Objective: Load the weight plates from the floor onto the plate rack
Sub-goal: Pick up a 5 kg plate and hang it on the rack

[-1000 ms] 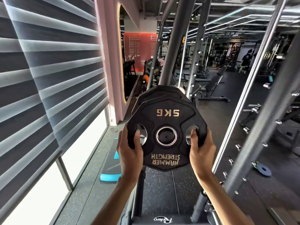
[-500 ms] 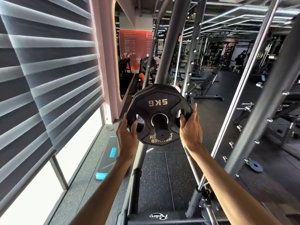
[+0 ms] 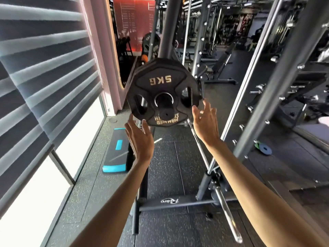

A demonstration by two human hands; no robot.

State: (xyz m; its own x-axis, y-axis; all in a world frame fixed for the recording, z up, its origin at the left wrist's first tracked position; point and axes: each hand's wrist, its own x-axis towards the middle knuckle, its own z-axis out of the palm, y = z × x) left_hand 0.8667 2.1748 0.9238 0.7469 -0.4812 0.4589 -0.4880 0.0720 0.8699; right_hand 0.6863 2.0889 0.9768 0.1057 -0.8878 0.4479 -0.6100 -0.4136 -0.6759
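A black 5 kg weight plate (image 3: pixel 160 81) with gold lettering hangs upside down on a black peg (image 3: pixel 164 106) of the plate rack upright (image 3: pixel 169 27). The peg pokes through the plate's steel-ringed centre hole. My left hand (image 3: pixel 139 139) is open just below the plate's lower left edge, fingers spread, not gripping. My right hand (image 3: pixel 205 122) is open beside the lower right edge, its fingertips close to the rim. Neither hand holds anything.
The rack's base bar (image 3: pixel 170 202) lies on the speckled rubber floor below. A chrome barbell (image 3: pixel 222 207) slants down at right. A black and blue step platform (image 3: pixel 118 154) sits by the window blinds (image 3: pixel 44 77). A small blue plate (image 3: pixel 265 149) lies on the floor at right.
The plate went from being carried in both hands to sitting on the rack peg. Both hands have let go and drawn back a little, fingers spread.
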